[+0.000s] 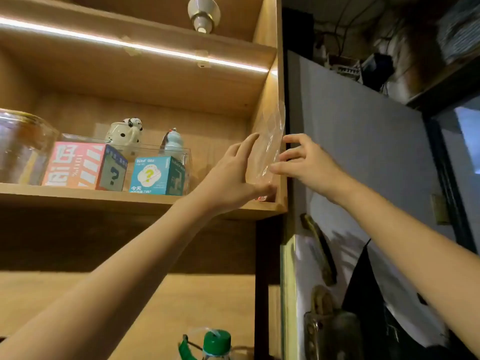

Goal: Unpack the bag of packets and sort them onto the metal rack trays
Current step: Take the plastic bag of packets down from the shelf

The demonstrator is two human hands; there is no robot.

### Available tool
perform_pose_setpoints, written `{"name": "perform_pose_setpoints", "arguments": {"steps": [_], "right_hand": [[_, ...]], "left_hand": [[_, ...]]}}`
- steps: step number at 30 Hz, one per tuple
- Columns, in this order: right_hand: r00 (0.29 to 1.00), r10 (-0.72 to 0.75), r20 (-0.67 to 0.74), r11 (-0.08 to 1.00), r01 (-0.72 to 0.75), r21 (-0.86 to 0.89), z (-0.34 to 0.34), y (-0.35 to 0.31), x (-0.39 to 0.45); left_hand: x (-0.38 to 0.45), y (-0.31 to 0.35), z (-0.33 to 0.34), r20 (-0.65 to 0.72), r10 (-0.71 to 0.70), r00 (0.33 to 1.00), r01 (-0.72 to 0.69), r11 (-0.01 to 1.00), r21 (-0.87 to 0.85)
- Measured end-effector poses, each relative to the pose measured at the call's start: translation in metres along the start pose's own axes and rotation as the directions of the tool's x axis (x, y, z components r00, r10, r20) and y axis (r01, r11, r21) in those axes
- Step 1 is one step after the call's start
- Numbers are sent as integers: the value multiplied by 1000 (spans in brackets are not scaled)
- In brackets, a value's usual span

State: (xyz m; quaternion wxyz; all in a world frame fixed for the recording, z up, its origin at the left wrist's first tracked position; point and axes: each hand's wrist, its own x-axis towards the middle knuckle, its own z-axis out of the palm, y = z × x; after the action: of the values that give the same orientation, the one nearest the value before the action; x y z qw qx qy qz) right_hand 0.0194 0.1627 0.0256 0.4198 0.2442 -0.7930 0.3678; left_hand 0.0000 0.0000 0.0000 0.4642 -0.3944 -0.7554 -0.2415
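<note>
A clear, empty-looking plastic bag [268, 141] stands upright against the inner right wall of a wooden shelf [130, 198]. My left hand [233, 175] is raised to the shelf, its fingers flat against the bag's left side and its thumb under the lower edge. From the right, my right hand [304, 162] pinches the bag's edge between thumb and fingertips at the cabinet's front corner. No packets and no metal rack are in view.
On the same shelf stand a pink mystery box [83, 165], a teal blind box [157, 175], a glass jar [23, 146] and two small figurines [127, 133]. A grey panel [363, 152] lies to the right. A green-capped bottle [217, 342] stands below.
</note>
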Motion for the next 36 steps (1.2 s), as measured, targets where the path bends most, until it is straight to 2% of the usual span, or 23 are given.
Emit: {"name": "perform_pose_setpoints", "arguments": {"steps": [2, 5, 10, 13, 17, 19, 24, 27, 32, 36], "right_hand": [[993, 116, -5, 983, -114, 146, 2, 14, 13], [953, 286, 96, 894, -302, 330, 7, 29, 30], [903, 391, 179, 843, -429, 325, 23, 48, 48], [904, 378, 198, 847, -424, 321, 29, 54, 54], [909, 368, 197, 851, -415, 322, 32, 56, 58], [908, 371, 195, 865, -414, 283, 33, 56, 57], [908, 380, 179, 882, -414, 225, 26, 52, 59], [905, 400, 143, 885, -422, 195, 16, 47, 61], [917, 399, 18, 896, -394, 203, 3, 39, 59], [916, 382, -126, 909, -347, 231, 2, 44, 66]], "left_hand": [[12, -9, 12, -68, 4, 998, -10, 996, -86], [27, -26, 37, -75, -37, 997, 26, 989, -146], [46, -53, 74, -35, -105, 994, 102, 992, -72], [52, -63, 89, -19, -169, 985, 169, 985, -22], [44, -70, 103, -226, -92, 970, 108, 992, 59], [40, -67, 109, -261, -33, 965, 71, 988, 135], [41, -54, 115, -251, 13, 968, 50, 969, 242], [44, -39, 115, -172, 26, 985, 35, 939, 343], [50, -10, 117, -93, 80, 992, -38, 924, 381], [53, 9, 118, -37, 104, 994, -71, 864, 498]]}}
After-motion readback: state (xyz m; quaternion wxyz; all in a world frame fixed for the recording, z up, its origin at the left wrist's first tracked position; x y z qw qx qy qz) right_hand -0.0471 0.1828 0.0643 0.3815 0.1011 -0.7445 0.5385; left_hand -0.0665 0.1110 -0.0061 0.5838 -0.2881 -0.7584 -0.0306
